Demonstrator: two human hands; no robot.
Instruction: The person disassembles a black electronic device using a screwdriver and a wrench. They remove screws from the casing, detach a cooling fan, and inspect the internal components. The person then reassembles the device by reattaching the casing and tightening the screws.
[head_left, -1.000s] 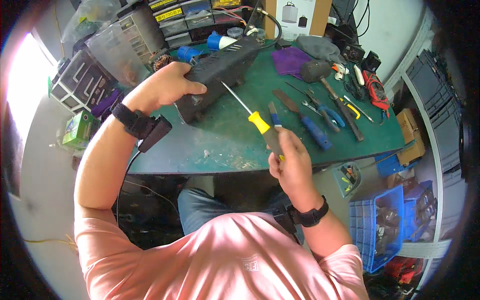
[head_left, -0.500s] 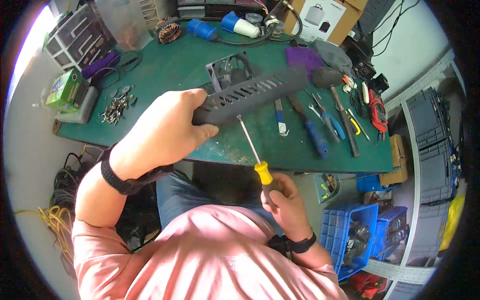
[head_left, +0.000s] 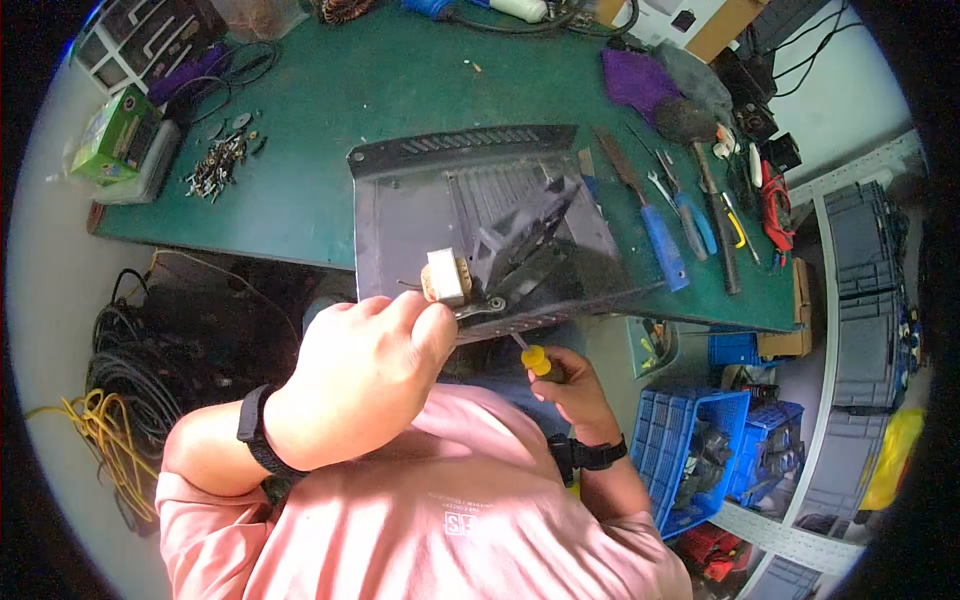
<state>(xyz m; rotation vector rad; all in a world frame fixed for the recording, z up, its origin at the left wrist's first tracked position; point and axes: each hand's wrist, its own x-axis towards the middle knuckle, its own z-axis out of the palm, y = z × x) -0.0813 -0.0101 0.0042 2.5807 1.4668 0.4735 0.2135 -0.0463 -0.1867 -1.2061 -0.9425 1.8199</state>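
My left hand [head_left: 370,375] is closed on the near edge of a black metal casing [head_left: 395,225] with slotted, raised edges. The casing's inside faces up, and its near part juts over the table's front edge. Beside my left fingers, a small transformer [head_left: 446,277] sits at the near side of the casing. A black square-framed fan [head_left: 525,235] stands tilted over the casing, blurred. In my right hand [head_left: 578,395] is a screwdriver [head_left: 536,358] with a yellow and black handle. Its shaft points up at the casing's near wall, and the tip is hidden there.
On the green table [head_left: 290,150], a pile of screws [head_left: 215,165] lies at left beside a green box [head_left: 115,135]. A blue-handled file [head_left: 660,245], pliers [head_left: 692,225] and a hammer [head_left: 715,200] lie at right. Blue crates [head_left: 665,450] stand below on the right.
The casing has swung from a tilted, edge-on pose to inside up, exposing the transformer. My left hand has moved lower and nearer. The screwdriver's tip has gone out of sight at the near wall.
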